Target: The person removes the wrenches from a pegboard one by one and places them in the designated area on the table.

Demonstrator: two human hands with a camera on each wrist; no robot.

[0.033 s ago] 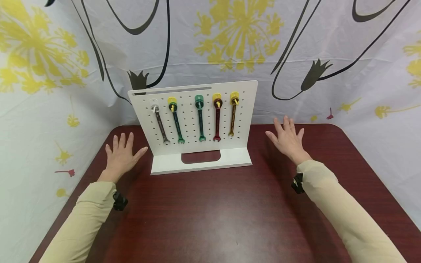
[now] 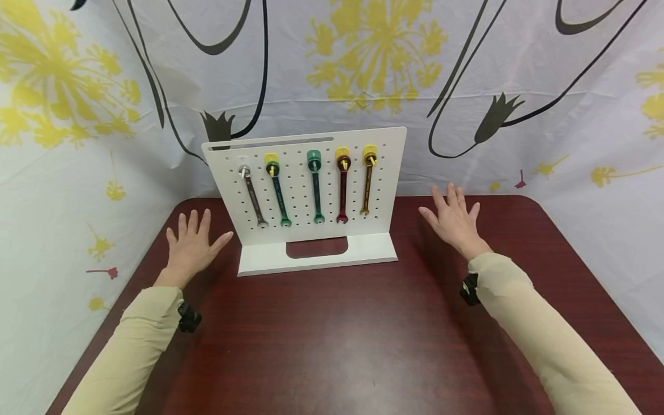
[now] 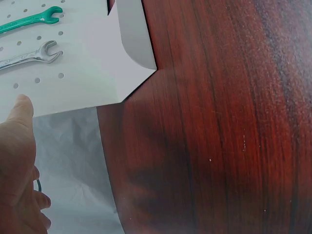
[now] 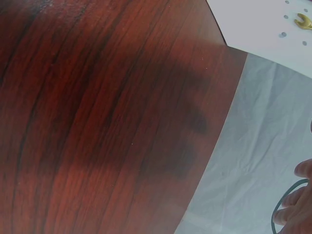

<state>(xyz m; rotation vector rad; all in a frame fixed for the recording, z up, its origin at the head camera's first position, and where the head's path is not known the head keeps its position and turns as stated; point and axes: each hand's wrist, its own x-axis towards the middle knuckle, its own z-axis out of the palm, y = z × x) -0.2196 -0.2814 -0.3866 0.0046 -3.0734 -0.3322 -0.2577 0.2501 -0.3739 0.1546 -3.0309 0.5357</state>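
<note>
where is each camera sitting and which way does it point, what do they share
head: worn on the head, looks forward and down at the pegboard stand with five wrenches; both sleeves, the left hand and the right hand show.
left wrist: looks past the left hand at the stand's corner, the silver wrench and the table.
right wrist: looks along the table; only fingertips show, plus the gold wrench.
shared: the stand and table show in all three views.
</note>
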